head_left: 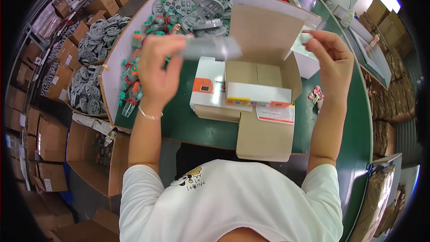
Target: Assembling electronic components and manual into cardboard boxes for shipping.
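My left hand [159,69] is raised over the left of the table, fingers closed on a long grey, partly translucent item [210,48]. That item is smeared by motion, so its kind cannot be made out. To the right, my right hand [333,56] pinches a small white piece [306,38] between thumb and fingertips. Between my hands an open cardboard box [260,74] shows its bare brown inside, with the lid [266,31] standing up at the back. It rests on a stack of white boxes [208,74]. A printed sheet [282,114] lies at its front.
Grey round discs [186,6] and green-capped clear bottles [134,92] lie along the table's far and left sides. Small pink pieces [316,93] sit near my right forearm. A white box [307,60] stands behind them. Cartons of grey coils [87,89] flank the left. Other people work beyond.
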The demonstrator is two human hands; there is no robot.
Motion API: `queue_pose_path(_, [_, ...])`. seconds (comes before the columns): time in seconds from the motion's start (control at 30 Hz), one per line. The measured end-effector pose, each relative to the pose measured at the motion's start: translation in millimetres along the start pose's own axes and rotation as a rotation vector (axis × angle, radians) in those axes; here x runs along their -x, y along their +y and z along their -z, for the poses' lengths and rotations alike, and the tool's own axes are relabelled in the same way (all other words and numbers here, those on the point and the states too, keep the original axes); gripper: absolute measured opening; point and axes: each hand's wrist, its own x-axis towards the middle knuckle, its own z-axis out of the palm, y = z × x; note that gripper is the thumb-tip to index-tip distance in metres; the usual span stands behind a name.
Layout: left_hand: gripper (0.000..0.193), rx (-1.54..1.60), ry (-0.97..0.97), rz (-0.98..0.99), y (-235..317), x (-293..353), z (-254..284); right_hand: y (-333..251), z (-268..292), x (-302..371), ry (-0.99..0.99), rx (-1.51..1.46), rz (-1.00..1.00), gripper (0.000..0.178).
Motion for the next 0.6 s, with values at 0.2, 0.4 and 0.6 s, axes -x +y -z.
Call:
queue_pose_path(0.2, [0.039, 0.037, -0.042, -0.270, 64.2, 28.7, -8.4, -25.7, -47.2, 39.7, -0.401, -0.150, 0.071, 0.017])
queue_pose_path(0.4, [0.034, 0.086, -0.141, -0.369, 72.4, 35.7, -8.1, -23.3, -60.5, 53.0, -0.489, -0.030, 0.176, 0.018])
queue_pose_path(0.6, [0.036, 0.068, -0.116, -0.330, 71.9, 39.4, -6.9, -28.7, -51.0, 57.5, -0.579, 0.013, 0.229, 0.018])
